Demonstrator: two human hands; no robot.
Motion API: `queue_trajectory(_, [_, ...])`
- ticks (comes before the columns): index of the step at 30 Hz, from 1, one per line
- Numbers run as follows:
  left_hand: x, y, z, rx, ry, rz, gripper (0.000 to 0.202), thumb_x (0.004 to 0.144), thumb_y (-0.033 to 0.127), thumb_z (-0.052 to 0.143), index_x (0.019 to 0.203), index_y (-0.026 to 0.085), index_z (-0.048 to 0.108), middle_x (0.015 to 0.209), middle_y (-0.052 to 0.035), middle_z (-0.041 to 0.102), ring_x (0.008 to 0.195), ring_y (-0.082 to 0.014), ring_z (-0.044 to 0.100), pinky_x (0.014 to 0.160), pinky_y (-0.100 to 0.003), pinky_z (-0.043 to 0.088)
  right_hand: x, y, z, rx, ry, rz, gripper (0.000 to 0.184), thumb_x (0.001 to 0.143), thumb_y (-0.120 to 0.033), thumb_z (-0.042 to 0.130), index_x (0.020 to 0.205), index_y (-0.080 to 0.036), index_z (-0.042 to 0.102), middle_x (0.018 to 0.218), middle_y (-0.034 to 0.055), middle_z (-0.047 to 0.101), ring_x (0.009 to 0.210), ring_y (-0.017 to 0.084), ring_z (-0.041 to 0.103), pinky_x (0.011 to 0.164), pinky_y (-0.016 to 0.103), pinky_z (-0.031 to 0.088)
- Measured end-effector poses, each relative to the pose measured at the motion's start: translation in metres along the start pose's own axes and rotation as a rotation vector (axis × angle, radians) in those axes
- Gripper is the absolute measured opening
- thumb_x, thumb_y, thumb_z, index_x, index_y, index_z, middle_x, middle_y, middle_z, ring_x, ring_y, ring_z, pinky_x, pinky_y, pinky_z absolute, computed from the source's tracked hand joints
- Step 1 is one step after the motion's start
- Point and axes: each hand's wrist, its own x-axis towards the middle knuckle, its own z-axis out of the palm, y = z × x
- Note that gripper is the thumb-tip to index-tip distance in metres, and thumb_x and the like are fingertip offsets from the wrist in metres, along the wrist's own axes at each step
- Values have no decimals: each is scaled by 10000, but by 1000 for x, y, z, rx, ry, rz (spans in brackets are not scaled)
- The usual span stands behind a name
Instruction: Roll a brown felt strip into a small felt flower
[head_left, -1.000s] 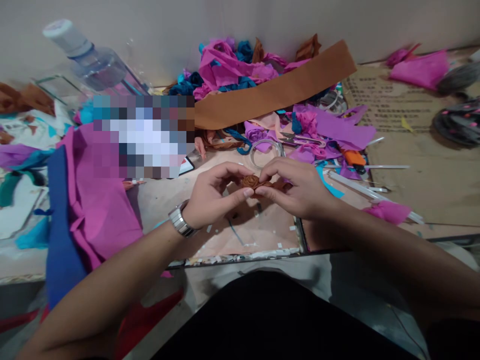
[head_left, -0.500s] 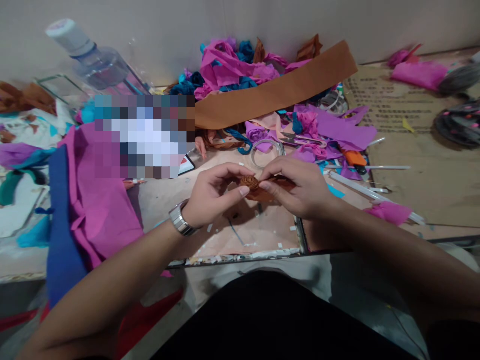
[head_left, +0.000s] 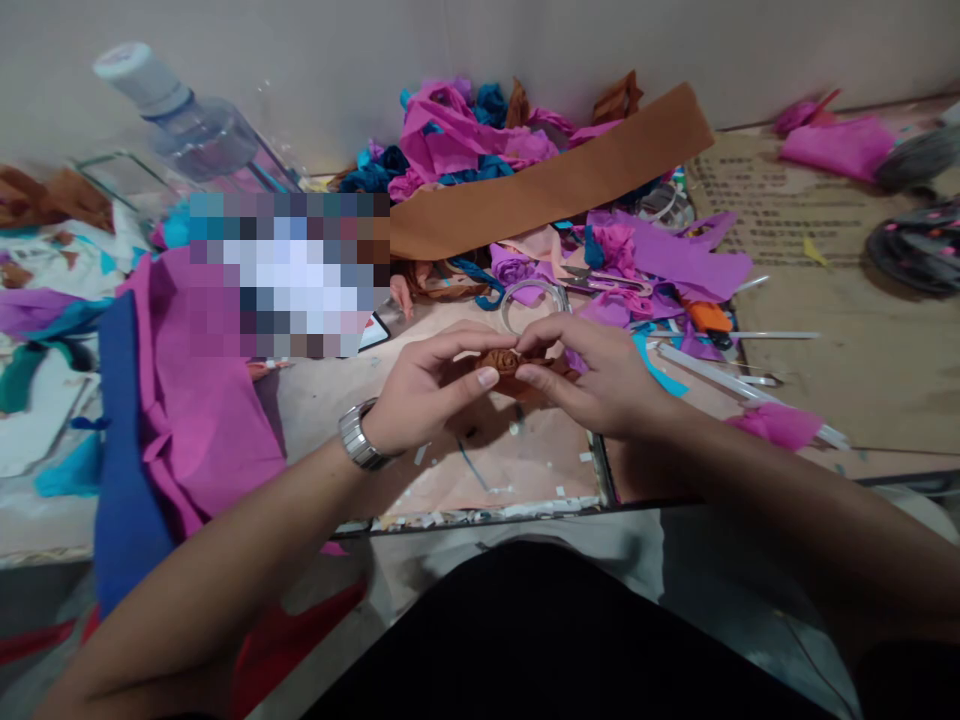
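Note:
Between my hands, over the middle of the table, is a brown crepe paper rose (head_left: 504,362) with a tight spiral of folds facing up. My left hand (head_left: 431,385) has its thumb and fingers closed round the rose's left side. My right hand (head_left: 592,375) pinches the rose's right edge, where a bit of brown paper strip trails under the fingers. Just beyond the fingertips lies a roll of clear tape (head_left: 511,310). Behind it rest small scissors (head_left: 611,282) among purple and pink scraps. The rose's underside is hidden by my fingers.
A long brown paper strip (head_left: 555,190) lies across a heap of crumpled pink and blue paper (head_left: 450,130). Pink sheets (head_left: 210,400) and a blue one (head_left: 124,450) hang over the front edge at left. A water bottle (head_left: 202,130) stands behind; cardboard (head_left: 825,350) lies right.
My left fingers have straightened a little over the rose. My right fingers have shifted slightly, and less of the trailing brown strip shows beneath them.

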Motion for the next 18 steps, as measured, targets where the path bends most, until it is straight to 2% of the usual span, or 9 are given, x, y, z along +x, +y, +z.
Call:
queue_trajectory(3, [-1,-2,3,-91,39,-73,338,912,363,803,1218,226,760,1208,-104,755,1108,-223,718,973,-345,586,1,-1,0,22,-34,12,314,1001,-361,703,1288,-237,665,1107,48,757,907,172,707,787,276,553])
queue_trajectory(6, [-2,-4,5,-171,71,-104,349,865,374,852,1140,206,718,1089,-73,729,987,-177,705,871,-277,584,2,-2,0,26,-90,-25,366,1056,-354,617,1409,-257,636,1185,66,760,995,188,710,874,310,552])
queue_trajectory(9, [-2,-5,5,-200,43,-127,374,841,378,871,1120,212,686,1034,-52,698,937,-161,682,830,-263,574,3,-1,0,34,-120,-70,330,1076,-329,576,1385,-250,660,1146,70,758,1012,191,706,906,325,546])
queue_trajectory(14, [-2,-6,6,-211,52,-165,408,860,446,841,1161,220,685,1130,-84,687,1048,-201,669,904,-308,569,1,1,0,36,-98,-39,279,1071,-326,567,1329,-253,646,1166,79,746,1008,201,703,868,331,567])
queue_trajectory(16, [-2,-6,6,-259,92,-221,360,893,493,797,1102,221,688,1082,-76,682,971,-189,661,845,-301,564,1,1,-1,40,-46,-34,274,1059,-359,593,1309,-259,648,1166,73,747,1014,205,703,893,339,569])
queue_trajectory(18, [-3,-5,7,-299,107,-296,336,926,535,746,975,209,680,931,-51,659,822,-164,625,749,-287,541,1,2,-1,52,6,-30,287,1044,-388,622,1302,-267,651,1164,67,746,1033,212,704,926,350,568])
